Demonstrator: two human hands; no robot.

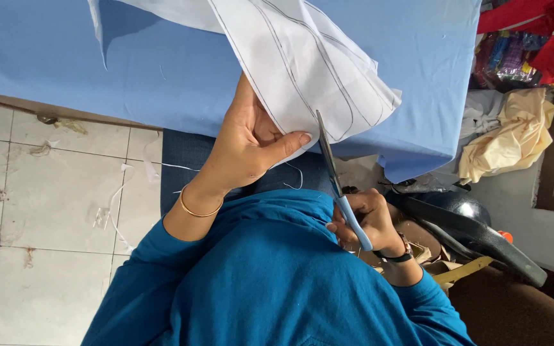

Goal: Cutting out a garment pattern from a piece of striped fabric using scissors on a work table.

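The white cloth (302, 64), marked with dark lines, hangs off the blue table cover (161, 70), and my left hand (248, 147) pinches its lower edge, thumb pressed on top. Just right of that pinch, my right hand (370, 221) is closed around the blue-handled scissors (335, 176), blades touching the cloth's edge.

Teal-blue long-sleeved top (270, 282); thin gold bangle (195, 210) on left wrist, black wristband (397, 256) on right wrist.
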